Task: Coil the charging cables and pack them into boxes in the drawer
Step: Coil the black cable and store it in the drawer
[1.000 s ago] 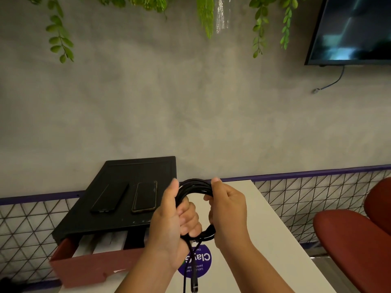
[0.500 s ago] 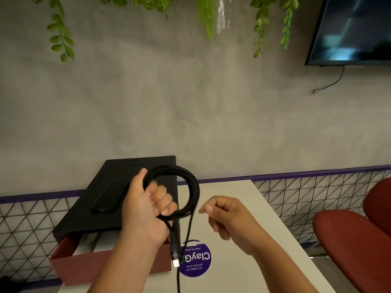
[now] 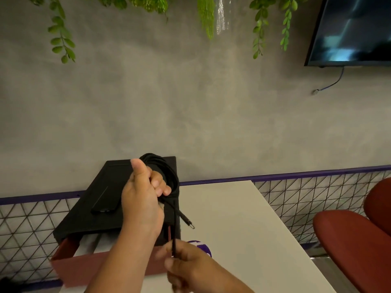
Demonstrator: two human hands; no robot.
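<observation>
My left hand [image 3: 143, 199] is raised in front of me, fingers curled through a coil of black cable [image 3: 167, 172] and thumb standing up beside the loops, so the coil sits gripped in my fist above the right part of the black cabinet [image 3: 101, 180]. Two ends leave the bottom of the coil: a short one angles out to the right and finishes in a metal plug [image 3: 191, 226] hanging free over the white table [image 3: 232, 218], and a longer one drops straight down to my right hand [image 3: 186, 265]. That hand is low and somewhat blurred, its fingertips pinching the strand just in front of a purple sticker [image 3: 204, 248] on the tabletop. Under the cabinet the drawer [image 3: 88, 269] stands pulled open toward me, its red-brown front nearest; I see pale shapes inside but cannot tell what they are. A dark phone [image 3: 104, 205] lies flat on the cabinet top, left of my left hand. A red chair [image 3: 349, 240] stands to the right of the table
</observation>
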